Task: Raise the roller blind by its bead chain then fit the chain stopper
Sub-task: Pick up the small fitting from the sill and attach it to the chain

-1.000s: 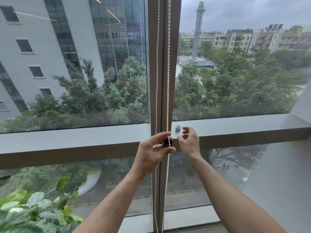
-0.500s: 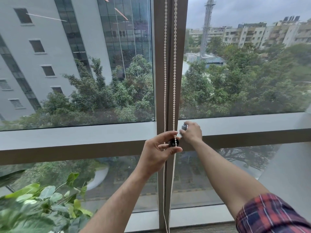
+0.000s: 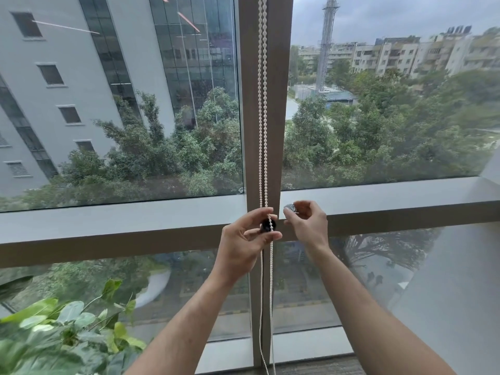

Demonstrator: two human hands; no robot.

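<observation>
A white bead chain hangs in two strands down the brown window post. My left hand pinches a small black stopper piece between thumb and forefinger, with the right strand of the chain running across it. My right hand is just right of the post, and its fingertips pinch a small silver stopper piece lifted a little above the sill. The roller blind itself is out of view above.
A grey window sill runs across the frame at hand height. A leafy green plant stands at the lower left. Glass panes fill the wall above and below the sill, and a grey wall closes the right side.
My right hand reached to the sill, took hold of the small silver piece lying there and now holds it lifted. My left hand has kept its pinch on the black piece at the chain.
</observation>
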